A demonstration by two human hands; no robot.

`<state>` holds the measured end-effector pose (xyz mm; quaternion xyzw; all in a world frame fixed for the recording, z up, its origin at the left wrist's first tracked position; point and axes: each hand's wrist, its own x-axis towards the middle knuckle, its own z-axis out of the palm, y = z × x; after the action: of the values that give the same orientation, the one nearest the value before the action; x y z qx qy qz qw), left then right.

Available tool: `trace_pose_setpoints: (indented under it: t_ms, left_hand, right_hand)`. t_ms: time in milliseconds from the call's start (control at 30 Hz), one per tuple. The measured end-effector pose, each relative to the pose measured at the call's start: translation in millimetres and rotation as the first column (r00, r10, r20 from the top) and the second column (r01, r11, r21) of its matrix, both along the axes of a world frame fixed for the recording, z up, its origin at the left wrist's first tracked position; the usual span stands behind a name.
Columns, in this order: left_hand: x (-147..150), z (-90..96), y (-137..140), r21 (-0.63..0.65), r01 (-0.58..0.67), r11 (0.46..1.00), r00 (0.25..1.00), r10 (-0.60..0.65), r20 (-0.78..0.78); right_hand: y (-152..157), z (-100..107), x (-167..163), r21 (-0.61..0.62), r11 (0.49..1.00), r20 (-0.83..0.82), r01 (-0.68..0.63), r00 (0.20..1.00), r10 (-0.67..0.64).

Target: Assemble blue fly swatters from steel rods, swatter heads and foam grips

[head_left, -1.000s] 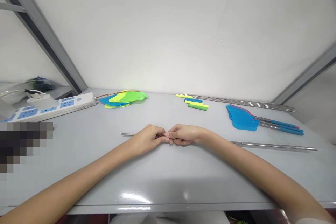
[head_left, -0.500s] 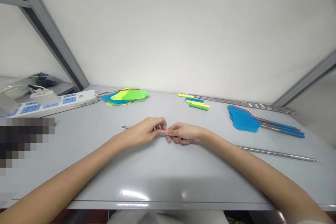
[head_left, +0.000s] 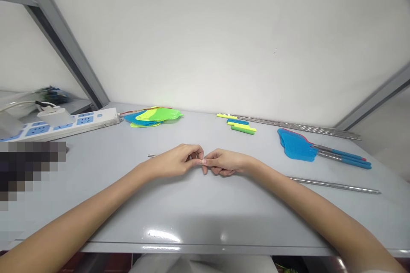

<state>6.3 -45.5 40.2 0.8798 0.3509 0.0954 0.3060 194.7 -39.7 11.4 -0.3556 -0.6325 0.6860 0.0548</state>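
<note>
My left hand (head_left: 179, 160) and my right hand (head_left: 226, 162) meet fingertip to fingertip above the table, both closed in a pinch. A thin piece of metal rod (head_left: 151, 155) sticks out behind my left hand. On the other side, a thicker silvery metal rod (head_left: 336, 185) runs out from behind my right forearm toward the right. The two visible lengths lie roughly in one line through my fingers. Fingers and forearm hide the middle, so whether it is one rod or two joined pieces cannot be told.
Green, yellow and blue fly swatter heads (head_left: 156, 116) lie at the back left, beside a white power strip (head_left: 99, 121). Coloured tubes (head_left: 242, 129) and long thin metal rods (head_left: 301, 126) are near the wall. Blue fly swatters (head_left: 297, 145) with handles lie at right.
The thick rod's right end has shifted slightly left. My hands keep nearly the same pinch and place.
</note>
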Motion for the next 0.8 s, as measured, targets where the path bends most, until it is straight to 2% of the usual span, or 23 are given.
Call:
trace_pose_setpoints:
  t_ms: [233,467,700,800]
  left_hand:
    - [0,-4.8,0,-0.049,0.021,0.999,1.000,-0.020,0.006]
    - [-1,-5.6,2,-0.018,-0.014,1.000,0.999,0.014,-0.031]
    - [-31,13.0,17,-0.061,-0.102,0.993,0.958,0.081,-0.276]
    - [-44,16.5,27,-0.112,-0.097,0.989,0.940,0.054,-0.337]
  right_hand:
    - [0,2,-1,-0.005,1.000,0.037,0.000,0.999,0.000]
    - [1,1,0,-0.024,1.000,0.019,0.002,1.000,-0.001]
    - [6,5,5,-0.153,0.988,-0.032,-0.033,0.999,0.028]
    - [8,6,6,-0.189,0.982,-0.077,-0.022,0.997,0.008]
